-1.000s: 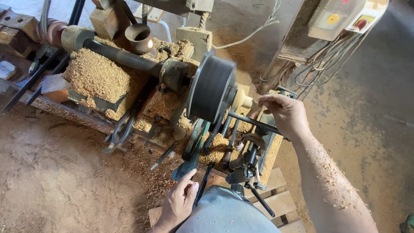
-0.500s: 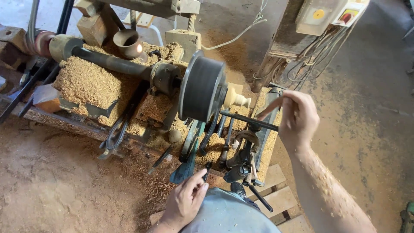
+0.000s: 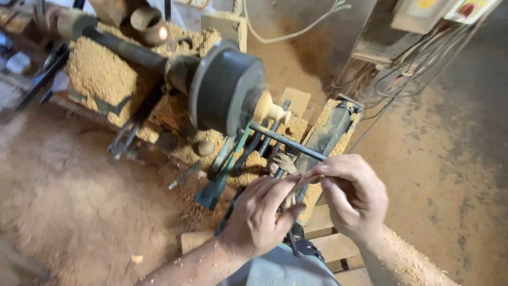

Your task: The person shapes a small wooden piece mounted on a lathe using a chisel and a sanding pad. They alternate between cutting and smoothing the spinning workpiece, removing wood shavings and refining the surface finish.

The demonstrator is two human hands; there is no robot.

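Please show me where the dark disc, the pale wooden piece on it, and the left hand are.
Disc (image 3: 225, 87), head view, on its rim.
Wooden piece (image 3: 268, 108), head view, its bulb.
Left hand (image 3: 262, 214), head view, its back.

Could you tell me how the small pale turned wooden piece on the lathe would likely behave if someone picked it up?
The pale turned piece is probably stiff and light, being small bare wood. Its rounded, waisted profile suggests it would roll if laid on its side. The narrow neck may be fragile under pressure.
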